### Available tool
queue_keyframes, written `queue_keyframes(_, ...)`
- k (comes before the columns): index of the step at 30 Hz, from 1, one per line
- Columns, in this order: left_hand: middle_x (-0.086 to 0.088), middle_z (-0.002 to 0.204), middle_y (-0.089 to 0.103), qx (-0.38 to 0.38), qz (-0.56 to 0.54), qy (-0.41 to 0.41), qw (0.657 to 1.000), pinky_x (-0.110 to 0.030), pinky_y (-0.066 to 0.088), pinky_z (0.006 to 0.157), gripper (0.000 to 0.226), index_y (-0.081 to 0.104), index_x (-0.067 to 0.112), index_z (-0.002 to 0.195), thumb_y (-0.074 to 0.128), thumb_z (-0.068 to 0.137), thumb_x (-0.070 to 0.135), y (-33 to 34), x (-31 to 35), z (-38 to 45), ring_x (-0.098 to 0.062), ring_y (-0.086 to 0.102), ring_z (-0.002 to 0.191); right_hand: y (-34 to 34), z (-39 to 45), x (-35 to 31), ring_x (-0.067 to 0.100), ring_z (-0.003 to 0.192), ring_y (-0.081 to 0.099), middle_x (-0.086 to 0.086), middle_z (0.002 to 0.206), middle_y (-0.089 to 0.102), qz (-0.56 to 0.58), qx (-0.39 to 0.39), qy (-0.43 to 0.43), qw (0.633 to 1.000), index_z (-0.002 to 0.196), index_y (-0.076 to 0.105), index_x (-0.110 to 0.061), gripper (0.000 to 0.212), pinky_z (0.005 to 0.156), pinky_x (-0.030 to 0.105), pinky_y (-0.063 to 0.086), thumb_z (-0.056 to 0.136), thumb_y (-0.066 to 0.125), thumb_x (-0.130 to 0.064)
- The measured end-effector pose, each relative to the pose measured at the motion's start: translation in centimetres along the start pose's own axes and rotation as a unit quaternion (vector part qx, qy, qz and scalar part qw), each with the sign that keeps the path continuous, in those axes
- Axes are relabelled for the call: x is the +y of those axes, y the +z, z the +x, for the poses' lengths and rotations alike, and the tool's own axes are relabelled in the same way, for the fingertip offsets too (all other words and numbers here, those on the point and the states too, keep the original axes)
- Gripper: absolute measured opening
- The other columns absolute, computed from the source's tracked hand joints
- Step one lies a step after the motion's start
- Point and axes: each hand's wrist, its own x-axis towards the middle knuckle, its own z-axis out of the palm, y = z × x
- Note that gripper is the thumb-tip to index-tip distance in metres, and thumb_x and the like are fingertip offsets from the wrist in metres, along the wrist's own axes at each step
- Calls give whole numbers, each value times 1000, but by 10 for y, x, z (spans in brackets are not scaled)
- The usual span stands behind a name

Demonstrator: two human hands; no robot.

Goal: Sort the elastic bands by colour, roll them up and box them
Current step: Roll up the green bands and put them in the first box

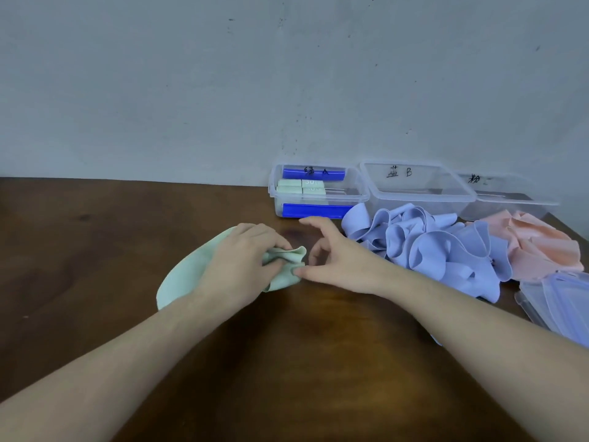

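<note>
Counting first: three clear plastic boxes stand in a row against the wall, one green band is in hand, and there is one heap each of blue and pink bands. The left box [318, 194] has blue clips and holds pale green rolls [301, 187], at least two, exact number not readable. The middle box [417, 183] and the right box [510, 196] each carry a handwritten label; no contents visible in either. The left hand [245, 260] lies over the green band [191, 275], fingers curled onto its bunched end near the table centre, with the rest of the band spreading flat toward the left. The right hand [322, 253] is loosely curled, thumb tip touching the band's near edge, index finger raised and apart; it does not grip anything. The blue bands [439, 250] lie tangled just in front of the middle box, count not separable; the pink bands [541, 247] lie touching them on the right. Clear lids [561, 304] are stacked at the right edge, near the pink heap. Surface: dark brown wooden table [127, 234]. Background: pale grey wall [223, 90] with small dark specks. The right forearm partly covers the blue heap's near side.
</note>
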Motion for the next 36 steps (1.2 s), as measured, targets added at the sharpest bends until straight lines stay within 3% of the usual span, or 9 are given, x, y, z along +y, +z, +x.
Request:
queue_keyframes(5, 11, 111, 58, 31, 18, 32, 999, -22, 37, 86, 27, 72, 27, 102, 80, 78, 17, 9, 10, -17, -7, 42, 94, 12, -15, 4, 4, 63, 52, -6, 71, 62, 0, 41, -36, 998, 90, 70, -33, 2, 66, 32, 45, 89, 70, -35)
queue_keyframes(9, 6, 133, 43, 44, 27, 2, 999, -20, 31, 91, 35, 68, 25, 114, 76, 82, 12, 12, 21, -32, -3, 33, 104, 23, -34, 11, 7, 62, 49, -14, 66, 53, 7, 98, -32, 995, 84, 61, -25, 6, 65, 33, 44, 84, 63, -32)
queue_keyframes(13, 11, 120, 37, 45, 21, -25, 998, -18, 33, 91, 34, 62, 27, 119, 67, 89, 11, 8, 39, -44, -4, 38, 107, 26, -58, 11, 8, 61, 45, -6, 68, 51, -7, 149, -26, 988, 82, 52, -18, 15, 62, 30, 41, 84, 62, -28)
queue_keyframes(17, 7, 117, 39, 5, 28, -46, 999, -29, 48, 84, 41, 53, 27, 120, 69, 86, 11, 9, 55, -56, -13, 49, 103, 27, -93, 4, 6, 56, 40, -11, 64, 48, -14, 159, -28, 987, 82, 49, -20, 13, 56, 25, 37, 84, 61, -25)
queue_keyframes(22, 7, 117, 45, -21, 69, -67, 995, -25, 42, 68, 42, 38, 31, 113, 69, 88, 17, 14, 79, -65, -11, 50, 91, 31, -132, 1, 17, 60, 55, 1, 70, 56, -23, 152, -40, 987, 82, 46, -23, 14, 68, 44, 55, 85, 59, -20)
queue_keyframes(26, 8, 119, 39, -11, 87, -52, 995, -34, 54, 71, 39, 45, 36, 127, 64, 93, 32, 18, 92, -81, -14, 58, 91, 34, -158, 6, 31, 71, 60, 3, 71, 52, -28, 169, -31, 985, 80, 43, -24, 10, 69, 55, 57, 80, 51, -19)
queue_keyframes(29, 7, 112, 33, -36, 124, -48, 990, -32, 50, 68, 31, 54, 38, 123, 63, 94, 36, 19, 96, -92, -14, 55, 86, 35, -176, 10, 30, 67, 58, 7, 76, 59, -9, 166, -20, 986, 81, 44, -23, 5, 69, 56, 57, 78, 48, -21)
queue_keyframes(32, 6, 112, 33, -57, 153, -61, 985, -30, 44, 76, 26, 61, 37, 117, 64, 92, 38, 15, 100, -99, -15, 48, 98, 34, -191, 11, 18, 61, 48, 10, 80, 61, -4, 159, -24, 987, 79, 41, -23, 4, 65, 50, 53, 78, 45, -22)
queue_keyframes(36, 6, 139, 37, -21, 231, -1, 973, -41, 24, 104, 27, 60, 36, 116, 61, 89, 38, 15, 101, -108, -20, 30, 131, 32, -200, 13, 10, 54, 34, -9, 62, 43, -38, 190, 0, 981, 77, 37, -26, 16, 58, 34, 34, 86, 43, -13)
